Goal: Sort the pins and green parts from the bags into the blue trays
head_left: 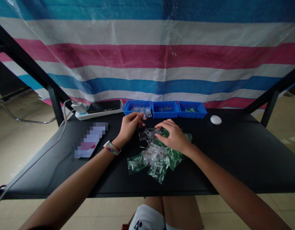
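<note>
My left hand (130,125) is closed in a pinch on a small clear plastic bag (147,111) at the front edge of the left blue bin (126,110). More clear packets lie inside that bin. Over the pile hovers my right hand (172,135), thumb and fingers curved and apart, with nothing visible between them. Close to its fingertips are loose thin metal pins (151,131), which look like nails or screws. Below them is a heap of clear bags (154,153) and green-tinted bags (136,163) with small pieces inside. My right hand hides part of the heap.
The middle blue bin (157,114) holds a few metal pins, the right blue bin (202,111) some green pieces. A white power strip (82,117) carries a dark phone (104,106). Another phone (92,140) lies at left, a white oval object (216,119) at right. Striped sheeting hangs behind.
</note>
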